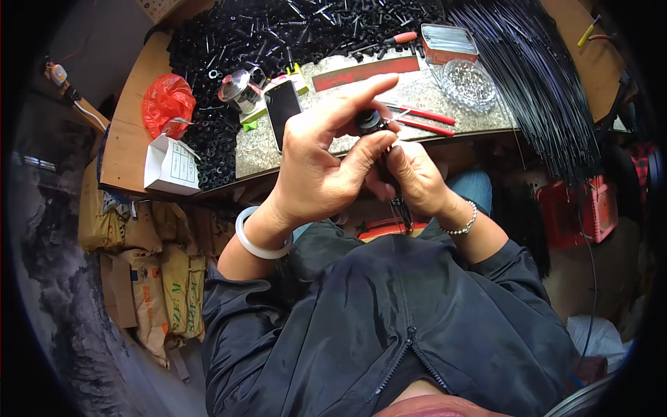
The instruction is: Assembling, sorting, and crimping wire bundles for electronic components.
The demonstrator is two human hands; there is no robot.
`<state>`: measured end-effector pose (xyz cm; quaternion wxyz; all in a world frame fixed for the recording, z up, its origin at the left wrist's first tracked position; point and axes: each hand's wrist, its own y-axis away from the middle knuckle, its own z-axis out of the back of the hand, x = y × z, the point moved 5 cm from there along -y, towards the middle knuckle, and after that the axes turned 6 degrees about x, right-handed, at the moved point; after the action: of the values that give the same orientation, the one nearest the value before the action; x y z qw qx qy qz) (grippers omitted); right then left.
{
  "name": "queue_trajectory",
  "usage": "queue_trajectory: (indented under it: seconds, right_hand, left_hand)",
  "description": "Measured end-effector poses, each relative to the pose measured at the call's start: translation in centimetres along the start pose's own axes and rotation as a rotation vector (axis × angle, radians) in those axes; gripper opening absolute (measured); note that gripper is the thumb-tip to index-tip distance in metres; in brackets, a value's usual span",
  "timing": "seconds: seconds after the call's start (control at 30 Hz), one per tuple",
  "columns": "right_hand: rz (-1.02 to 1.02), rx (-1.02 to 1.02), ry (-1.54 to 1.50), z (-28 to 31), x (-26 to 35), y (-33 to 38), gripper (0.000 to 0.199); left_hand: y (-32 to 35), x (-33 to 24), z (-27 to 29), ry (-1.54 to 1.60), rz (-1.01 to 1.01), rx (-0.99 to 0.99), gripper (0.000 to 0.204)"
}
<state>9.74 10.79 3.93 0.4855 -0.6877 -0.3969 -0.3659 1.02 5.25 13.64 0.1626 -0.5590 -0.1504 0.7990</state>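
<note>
Desk [124, 156]: black parts [278, 31] heaped beyond grips.
Left grip [316, 160]: pinched on black piece [368, 121].
Right grip [420, 182]: closed on it, lower.
Handwork: fitting, I judge; next wants steadiness.

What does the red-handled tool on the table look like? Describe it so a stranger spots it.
On the wooden table, find the pale work surface in front of the person. Just beyond the right hand, nearer the person than the clear dish, lies the red-handled tool. Its two slim red handles, spread slightly apart, distinguish it from the single flat red bar farther back.
</note>
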Motion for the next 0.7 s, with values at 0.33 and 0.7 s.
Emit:
queue_trajectory:
  seconds: [0.33,0.7]
  right_hand:
    - [0.162,-0.482,0.671,-1.0,1.9,-0.5,0.036]
    - [0.314,-0.486,0.994,-1.6,0.1,-0.4,0.028]
  left_hand:
    - [-0.9,0.4,0.5,-0.047,-0.071,-0.153,0.057]
    - [1.2,-0.4,-0.1,-0.177,-0.215,-0.418,0.05]
